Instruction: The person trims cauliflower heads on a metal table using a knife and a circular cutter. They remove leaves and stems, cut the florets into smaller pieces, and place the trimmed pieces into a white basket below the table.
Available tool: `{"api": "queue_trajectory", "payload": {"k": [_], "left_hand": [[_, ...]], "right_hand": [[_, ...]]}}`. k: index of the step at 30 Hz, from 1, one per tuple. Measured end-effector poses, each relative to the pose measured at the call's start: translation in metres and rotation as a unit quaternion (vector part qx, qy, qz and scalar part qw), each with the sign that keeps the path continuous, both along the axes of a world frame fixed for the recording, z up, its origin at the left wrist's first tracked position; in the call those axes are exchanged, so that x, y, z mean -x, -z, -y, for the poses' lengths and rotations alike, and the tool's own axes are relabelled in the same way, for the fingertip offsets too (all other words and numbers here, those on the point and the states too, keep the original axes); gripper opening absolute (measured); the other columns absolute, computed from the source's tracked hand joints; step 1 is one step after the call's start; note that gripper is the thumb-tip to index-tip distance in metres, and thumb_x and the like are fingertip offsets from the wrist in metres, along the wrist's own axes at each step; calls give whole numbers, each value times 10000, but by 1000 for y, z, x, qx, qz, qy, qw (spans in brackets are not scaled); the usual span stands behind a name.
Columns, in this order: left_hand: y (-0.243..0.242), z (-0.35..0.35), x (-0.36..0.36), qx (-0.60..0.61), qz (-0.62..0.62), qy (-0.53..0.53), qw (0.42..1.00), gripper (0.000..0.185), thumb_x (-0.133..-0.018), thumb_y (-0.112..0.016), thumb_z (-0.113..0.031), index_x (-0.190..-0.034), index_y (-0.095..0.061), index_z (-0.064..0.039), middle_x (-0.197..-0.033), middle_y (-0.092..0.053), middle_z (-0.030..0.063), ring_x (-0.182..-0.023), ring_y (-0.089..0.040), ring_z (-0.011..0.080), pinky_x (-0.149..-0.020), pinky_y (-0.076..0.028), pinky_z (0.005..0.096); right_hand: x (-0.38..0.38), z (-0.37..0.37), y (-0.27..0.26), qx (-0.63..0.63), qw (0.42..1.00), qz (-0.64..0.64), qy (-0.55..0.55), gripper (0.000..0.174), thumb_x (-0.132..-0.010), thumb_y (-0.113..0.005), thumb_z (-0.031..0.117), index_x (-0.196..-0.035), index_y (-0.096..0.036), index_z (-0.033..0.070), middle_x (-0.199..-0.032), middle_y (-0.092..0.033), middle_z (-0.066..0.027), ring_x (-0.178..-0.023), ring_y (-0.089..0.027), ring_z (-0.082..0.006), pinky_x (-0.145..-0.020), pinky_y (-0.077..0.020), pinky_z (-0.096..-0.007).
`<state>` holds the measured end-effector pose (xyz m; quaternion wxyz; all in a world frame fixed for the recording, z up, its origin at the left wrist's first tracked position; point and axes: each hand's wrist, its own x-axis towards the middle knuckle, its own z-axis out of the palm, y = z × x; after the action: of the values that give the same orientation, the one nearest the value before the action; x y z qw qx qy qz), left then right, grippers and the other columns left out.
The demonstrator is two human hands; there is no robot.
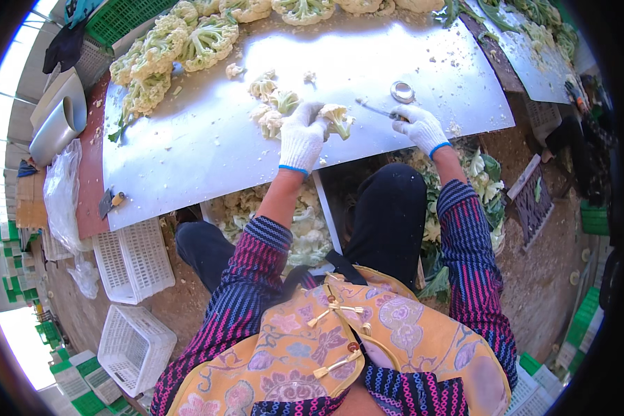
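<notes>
White knitted gloves with blue cuffs cover both hands. My left hand [302, 136] grips a cauliflower floret [337, 119] whose cut stalk points down to the right. In my right hand [420, 126] is a small knife [378, 110], its narrow blade pointing left toward the floret but apart from it. Beside and beyond my left hand lie several loose florets [266, 118] on the white-topped table [187, 166]. A round metal ring-like object [402, 92] rests just beyond my right hand.
Cauliflower heads [208, 44] line the table's far left edge. A broad-bladed scraper [109, 202] lies at the near left corner. Below the table, a crate of cauliflower pieces [309, 234] sits between my legs, and leaves [478, 171] fill a container at right. White plastic crates [135, 260] stand at left.
</notes>
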<state>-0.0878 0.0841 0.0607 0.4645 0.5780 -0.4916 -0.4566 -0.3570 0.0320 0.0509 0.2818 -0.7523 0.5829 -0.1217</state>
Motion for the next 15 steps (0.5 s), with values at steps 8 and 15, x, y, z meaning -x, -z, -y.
{"api": "queue_trajectory", "payload": {"k": [8,15], "left_hand": [[34,-15,-36,-64,-350,8,935,337,-929,-540,-14,-1265,-535,-8,-1115,-625,128,-909,-658,230,-752,-573,343],[73,-74,-114,-161,-435,-149,873,391,-982,-561,-146,-1326,-443,-2,-1140,-606,172,-909,-659,333,-732,-584,426]], "right_hand": [[-3,8,16,27,989,-4,148,345,-905,-577,375,-1075,-646,82,-950,-674,-176,-848,-649,-343,-784,-497,-428],[-118,-60,-43,-95,956,274,39,204,-956,-561,247,-1019,-624,64,-701,-548,-7,-551,-483,-63,-505,-397,-239]]}}
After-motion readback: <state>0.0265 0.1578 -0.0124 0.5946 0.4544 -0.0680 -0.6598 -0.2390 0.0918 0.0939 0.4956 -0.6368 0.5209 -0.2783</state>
